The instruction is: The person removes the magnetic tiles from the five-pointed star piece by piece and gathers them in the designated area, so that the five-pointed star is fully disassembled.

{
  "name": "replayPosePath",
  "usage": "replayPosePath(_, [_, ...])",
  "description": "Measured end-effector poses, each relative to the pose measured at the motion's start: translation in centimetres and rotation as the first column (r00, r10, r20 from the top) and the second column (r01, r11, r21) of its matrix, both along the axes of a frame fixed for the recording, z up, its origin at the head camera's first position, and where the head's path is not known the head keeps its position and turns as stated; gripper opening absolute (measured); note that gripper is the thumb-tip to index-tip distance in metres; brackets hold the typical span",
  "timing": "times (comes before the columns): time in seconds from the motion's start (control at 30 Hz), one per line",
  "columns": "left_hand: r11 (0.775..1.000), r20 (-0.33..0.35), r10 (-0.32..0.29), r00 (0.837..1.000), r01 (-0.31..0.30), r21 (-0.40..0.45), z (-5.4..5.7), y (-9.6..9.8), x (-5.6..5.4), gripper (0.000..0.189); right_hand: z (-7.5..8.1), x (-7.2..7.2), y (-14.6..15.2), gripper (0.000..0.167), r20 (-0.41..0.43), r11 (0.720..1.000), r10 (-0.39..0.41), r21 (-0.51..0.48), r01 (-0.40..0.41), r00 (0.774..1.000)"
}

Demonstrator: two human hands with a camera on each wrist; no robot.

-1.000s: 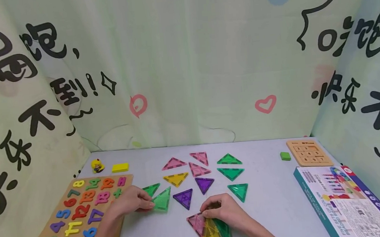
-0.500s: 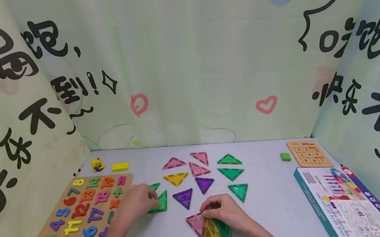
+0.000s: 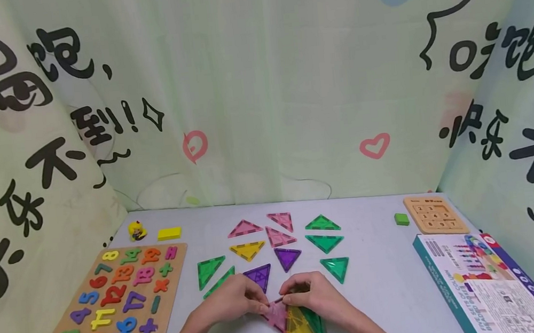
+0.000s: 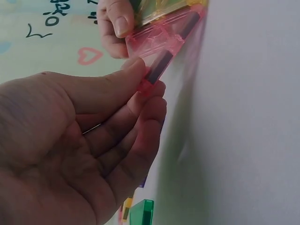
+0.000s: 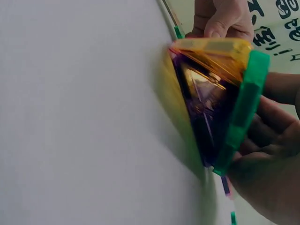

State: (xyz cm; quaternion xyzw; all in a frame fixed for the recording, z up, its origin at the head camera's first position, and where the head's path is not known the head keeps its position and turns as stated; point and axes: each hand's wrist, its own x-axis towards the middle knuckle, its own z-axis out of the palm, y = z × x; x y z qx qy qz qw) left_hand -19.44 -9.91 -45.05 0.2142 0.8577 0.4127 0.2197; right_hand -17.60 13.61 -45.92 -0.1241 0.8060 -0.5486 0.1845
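My left hand [image 3: 233,299] pinches a corner of a pink triangular magnetic tile [image 3: 277,317] between thumb and fingers. This tile borders a yellow triangular tile [image 3: 303,328] and a green one [image 3: 316,325] in a joined piece, which my right hand [image 3: 315,297] holds by its top edge. The right wrist view shows a purple tile [image 5: 201,108] on the side of the piece facing that camera, beside the green edge [image 5: 243,112]. Just beyond my left hand lie two green triangles, the nearer one [image 3: 220,282] partly covered by it. A loose purple triangle [image 3: 259,277] is partly hidden too.
More triangle tiles lie behind the hands: pink [image 3: 244,229], yellow [image 3: 248,252], purple [image 3: 288,259] and green [image 3: 336,270]. A wooden number board [image 3: 171,326] flanks the left, a boxed set [image 3: 491,284] the right. A wooden number puzzle [image 3: 435,215] sits back right.
My left hand has let go of a green triangle, leaving it beside the other green one, and moved right to the pink tile. My right hand has stayed on the joined piece.
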Motion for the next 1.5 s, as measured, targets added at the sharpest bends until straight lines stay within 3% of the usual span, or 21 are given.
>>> replayPosePath(0.3, [0.999, 0.021, 0.005, 1.000, -0.006, 0.039, 0.0, -1.2, -0.2, 0.005, 0.1, -0.2, 1.1, 0.023, 0.054, 0.993, 0.085, 0.075, -0.089, 0.995])
replayPosePath(0.47, [0.995, 0.023, 0.083, 0.996, -0.081, -0.060, 0.3, -2.7, -0.2, 0.005, 0.1, -0.2, 1.6, 0.023, 0.066, 0.994, 0.071, 0.083, -0.076, 0.995])
replayPosePath(0.67, [0.962, -0.075, 0.140, 0.987, -0.154, -0.226, 0.3, -3.0, 0.1, 0.007, 0.2, -0.2, 2.2, 0.024, 0.066, 0.989, 0.082, 0.114, -0.089, 0.994])
replayPosePath(0.9, [0.923, -0.186, 0.159, 0.970, -0.212, -0.320, 0.6, -1.5, 1.0, 0.014, 0.3, 0.2, 3.0, 0.028, 0.072, 0.982, 0.150, 0.105, -0.157, 0.986])
replayPosePath(0.97, [0.927, -0.203, 0.158, 0.966, -0.216, -0.308, 0.8, -1.0, 1.3, 0.015, 0.4, 0.2, 3.3, 0.029, 0.077, 0.981, 0.158, 0.104, -0.165, 0.984])
replayPosePath(1.03, [0.946, -0.190, 0.141, 0.972, -0.189, -0.263, 1.0, -0.4, 1.6, 0.012, 0.6, 0.3, 3.5, 0.029, 0.073, 0.979, 0.162, 0.110, -0.169, 0.984])
replayPosePath(1.2, [0.996, -0.049, 0.055, 0.997, -0.058, -0.073, 1.0, 2.5, 2.2, 0.009, 0.9, 0.4, 4.7, 0.030, 0.074, 0.980, 0.165, 0.099, -0.172, 0.984])
replayPosePath(1.33, [0.999, -0.037, -0.006, 0.999, 0.007, 0.033, 0.5, 4.5, 2.2, 0.017, 0.7, 0.6, 5.4, 0.031, 0.067, 0.982, 0.162, 0.087, -0.168, 0.984])
replayPosePath(1.5, [0.995, -0.074, -0.011, 0.997, 0.019, 0.100, -0.1, 5.4, 2.3, 0.019, 0.5, 0.9, 5.2, 0.035, 0.048, 0.984, 0.157, 0.081, -0.161, 0.986])
